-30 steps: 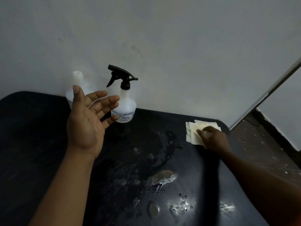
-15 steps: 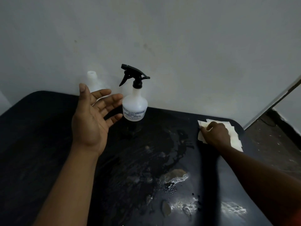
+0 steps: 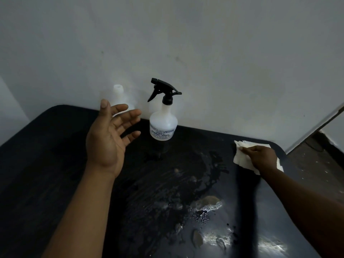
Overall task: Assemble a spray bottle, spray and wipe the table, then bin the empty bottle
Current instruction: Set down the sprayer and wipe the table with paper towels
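Left hand (image 3: 109, 140) hovers spread, right hand (image 3: 260, 157) presses tissue (image 3: 240, 159) on wet black table (image 3: 46, 146) by wall (image 3: 223, 53)

Glossy wet black table (image 3: 55, 146), translucent plastic spray bottle (image 3: 162, 125) (matt black head), thin creased paper tissue (image 3: 242, 159)

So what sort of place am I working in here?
Probably a plain indoor room corner: a black table pushed against a bare white wall, rough speckled floor to the right. Home or workshop, I cannot tell.
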The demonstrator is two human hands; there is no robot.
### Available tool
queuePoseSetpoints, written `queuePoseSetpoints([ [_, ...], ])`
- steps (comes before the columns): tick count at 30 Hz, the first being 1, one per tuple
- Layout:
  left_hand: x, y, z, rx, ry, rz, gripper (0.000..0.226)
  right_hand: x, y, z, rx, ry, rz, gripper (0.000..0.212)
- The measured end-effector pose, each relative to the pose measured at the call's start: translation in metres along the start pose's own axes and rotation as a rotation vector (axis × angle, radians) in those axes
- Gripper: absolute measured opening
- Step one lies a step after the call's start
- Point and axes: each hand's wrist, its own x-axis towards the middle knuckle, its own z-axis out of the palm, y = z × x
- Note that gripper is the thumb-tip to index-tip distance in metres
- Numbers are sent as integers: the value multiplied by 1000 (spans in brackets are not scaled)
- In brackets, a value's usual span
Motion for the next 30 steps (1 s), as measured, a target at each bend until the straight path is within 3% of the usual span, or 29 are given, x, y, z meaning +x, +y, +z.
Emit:
queuePoseSetpoints([
  [10, -5, 8, -5, -43, 33, 5, 48, -8, -12, -40, 404, 172, -5, 23],
  [15, -6, 25, -22, -55, 90, 28, 47, -45, -73, -53, 512, 116, -199, 19],
  [19, -5, 34, -33, -66, 129, 52, 47, -107, -129, -23, 484, -24, -469, 10],
  [24, -4, 43, -46, -67, 165, 92, 47, -200, -152, 47, 134, -530, -742, 16],
  [30, -2, 55, -64, -93, 206, 132, 50, -215, -150, 82, 35, -360, -764, 21],
])
